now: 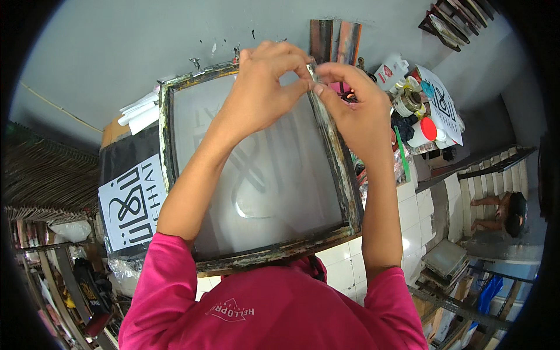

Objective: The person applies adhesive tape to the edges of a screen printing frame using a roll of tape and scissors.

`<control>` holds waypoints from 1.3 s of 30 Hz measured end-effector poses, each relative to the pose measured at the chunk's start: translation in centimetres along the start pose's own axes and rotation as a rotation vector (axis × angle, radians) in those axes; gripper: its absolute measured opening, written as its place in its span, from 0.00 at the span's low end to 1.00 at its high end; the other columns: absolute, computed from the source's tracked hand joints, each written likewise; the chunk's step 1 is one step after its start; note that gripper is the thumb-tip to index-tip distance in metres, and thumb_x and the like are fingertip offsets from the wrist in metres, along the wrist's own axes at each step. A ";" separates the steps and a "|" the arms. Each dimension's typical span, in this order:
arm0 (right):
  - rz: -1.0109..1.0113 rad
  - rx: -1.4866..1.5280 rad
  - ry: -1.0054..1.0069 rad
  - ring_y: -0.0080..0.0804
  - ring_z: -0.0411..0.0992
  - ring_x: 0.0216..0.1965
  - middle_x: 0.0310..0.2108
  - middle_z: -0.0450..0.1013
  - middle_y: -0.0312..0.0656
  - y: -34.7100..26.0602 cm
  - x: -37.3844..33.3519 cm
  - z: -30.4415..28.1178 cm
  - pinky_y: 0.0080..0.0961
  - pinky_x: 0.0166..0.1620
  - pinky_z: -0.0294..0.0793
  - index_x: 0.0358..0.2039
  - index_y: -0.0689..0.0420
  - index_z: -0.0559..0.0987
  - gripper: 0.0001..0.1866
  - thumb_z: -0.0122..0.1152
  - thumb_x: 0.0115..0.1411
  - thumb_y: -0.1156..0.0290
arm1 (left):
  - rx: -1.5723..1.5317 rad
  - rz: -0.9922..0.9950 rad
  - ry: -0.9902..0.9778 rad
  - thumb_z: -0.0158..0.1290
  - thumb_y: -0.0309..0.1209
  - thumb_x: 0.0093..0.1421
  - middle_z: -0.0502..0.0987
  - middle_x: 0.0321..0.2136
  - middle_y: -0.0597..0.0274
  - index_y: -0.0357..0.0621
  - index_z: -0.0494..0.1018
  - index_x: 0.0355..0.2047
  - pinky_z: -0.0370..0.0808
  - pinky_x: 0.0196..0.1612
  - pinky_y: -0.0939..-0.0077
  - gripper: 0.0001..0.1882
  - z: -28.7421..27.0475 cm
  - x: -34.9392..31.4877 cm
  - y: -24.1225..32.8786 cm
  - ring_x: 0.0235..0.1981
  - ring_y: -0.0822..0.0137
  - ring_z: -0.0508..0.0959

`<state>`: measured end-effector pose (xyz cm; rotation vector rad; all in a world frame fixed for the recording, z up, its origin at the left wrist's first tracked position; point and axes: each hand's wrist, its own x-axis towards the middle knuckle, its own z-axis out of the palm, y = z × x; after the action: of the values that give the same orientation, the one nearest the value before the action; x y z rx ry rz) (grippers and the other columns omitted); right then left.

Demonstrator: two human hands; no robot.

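A screen-printing frame (167,134) with worn, ink-stained edges lies in front of me. Its pale mesh (280,186) carries a faint dark design of lettering and a looped shape. Both hands meet over the frame's far right corner. My left hand (269,81) is closed, thumb and fingers pinched together at a small shiny piece (312,71). From the other side my right hand (359,105) also pinches there with thumb and forefinger. What the piece is, I cannot make out; the fingers partly hide it.
Left of the frame lies a white printed sheet (131,201) on a black surface. To the right stand a red-lidded jar (424,129), a can (406,102), a white jug (392,72) and a green stick (402,154). Two squeegees (348,42) lean on the wall. Another person (508,213) is far right.
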<state>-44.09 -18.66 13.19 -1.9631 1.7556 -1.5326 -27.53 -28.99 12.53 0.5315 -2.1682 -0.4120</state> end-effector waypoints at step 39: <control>1.277 0.366 0.237 0.22 0.77 0.24 0.29 0.81 0.40 -1.8 -27.9 -6.3 0.17 0.19 0.69 0.43 0.66 0.84 0.11 0.68 0.59 0.80 | -0.373 -0.277 -0.527 0.65 0.31 0.59 0.85 0.37 0.62 0.43 0.85 0.47 0.73 0.56 0.70 0.15 1.7 11.5 -13.7 0.43 0.68 0.81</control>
<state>-42.59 7.24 0.94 -0.2532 1.9153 -1.3592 -32.13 -46.31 12.79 0.5547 -2.4264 -1.1946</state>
